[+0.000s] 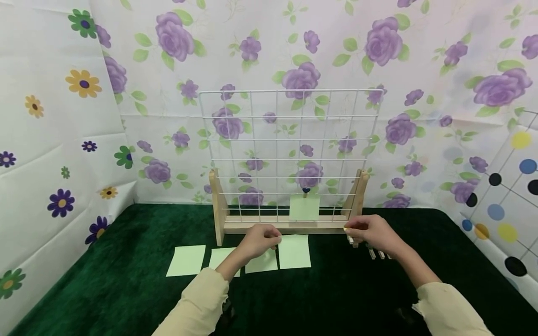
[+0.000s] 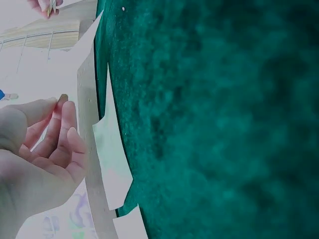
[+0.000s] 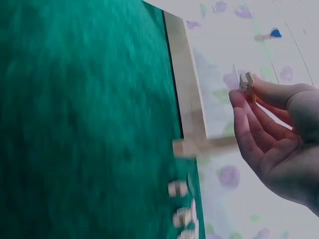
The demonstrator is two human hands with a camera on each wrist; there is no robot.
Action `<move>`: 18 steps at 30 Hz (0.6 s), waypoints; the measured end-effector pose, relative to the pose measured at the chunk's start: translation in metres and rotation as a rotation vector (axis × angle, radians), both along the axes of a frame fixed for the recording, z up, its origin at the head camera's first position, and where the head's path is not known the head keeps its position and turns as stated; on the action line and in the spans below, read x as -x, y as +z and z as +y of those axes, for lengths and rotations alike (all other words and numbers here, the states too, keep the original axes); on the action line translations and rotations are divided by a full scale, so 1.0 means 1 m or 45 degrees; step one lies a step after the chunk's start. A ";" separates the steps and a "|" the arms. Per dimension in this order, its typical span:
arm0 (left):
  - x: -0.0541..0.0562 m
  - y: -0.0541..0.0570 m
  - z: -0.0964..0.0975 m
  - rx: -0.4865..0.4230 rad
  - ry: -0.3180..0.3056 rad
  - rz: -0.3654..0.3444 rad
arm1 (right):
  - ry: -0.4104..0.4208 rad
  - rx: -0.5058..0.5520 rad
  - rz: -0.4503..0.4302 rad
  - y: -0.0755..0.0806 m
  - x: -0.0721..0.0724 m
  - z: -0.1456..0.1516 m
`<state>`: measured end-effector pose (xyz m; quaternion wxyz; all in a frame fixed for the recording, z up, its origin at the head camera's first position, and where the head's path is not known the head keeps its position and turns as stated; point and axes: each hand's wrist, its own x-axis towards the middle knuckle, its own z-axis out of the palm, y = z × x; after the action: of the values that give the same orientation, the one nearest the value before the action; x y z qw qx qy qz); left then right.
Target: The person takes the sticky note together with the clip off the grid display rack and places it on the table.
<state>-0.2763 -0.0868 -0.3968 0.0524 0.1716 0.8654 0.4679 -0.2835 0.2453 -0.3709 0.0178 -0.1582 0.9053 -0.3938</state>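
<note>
My left hand (image 1: 257,241) pinches the top left corner of a pale green paper sheet (image 1: 295,253), its near edge tipped toward me. In the left wrist view, thumb and forefinger meet at the paper's edge. My right hand (image 1: 376,232) holds a small wooden clothespin (image 3: 246,82) between thumb and fingertips, with a bit of yellow on it, by the rack's right foot. Behind both hands stands a white wire grid (image 1: 290,139) in a wooden stand (image 1: 328,227). A clothespin with a dark blue heart (image 1: 306,190) fastens another green sheet (image 1: 304,210) to the lower grid.
Three more green sheets lie in a row on the dark green cloth (image 1: 126,266), the leftmost sheet (image 1: 186,260) apart from my arm; my left forearm covers part of the middle one. Several clothespins (image 1: 372,253) lie right of the stand. Flowered sheeting (image 1: 269,56) hangs behind.
</note>
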 end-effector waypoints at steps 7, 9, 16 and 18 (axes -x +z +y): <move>0.003 -0.001 0.006 0.128 -0.077 0.097 | -0.078 0.005 -0.053 -0.004 -0.002 0.032; 0.003 -0.001 0.008 0.151 -0.091 0.113 | -0.098 -0.004 -0.047 -0.007 -0.002 0.040; 0.002 -0.002 0.009 0.194 -0.115 0.131 | -0.180 -0.034 -0.063 -0.019 -0.001 0.070; 0.003 -0.003 0.008 0.204 -0.115 0.134 | -0.207 -0.038 -0.080 -0.022 -0.001 0.078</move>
<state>-0.2790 -0.0783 -0.3994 0.0417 0.2301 0.8929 0.3847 -0.2820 0.3230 -0.3924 0.0166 -0.0712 0.9199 -0.3852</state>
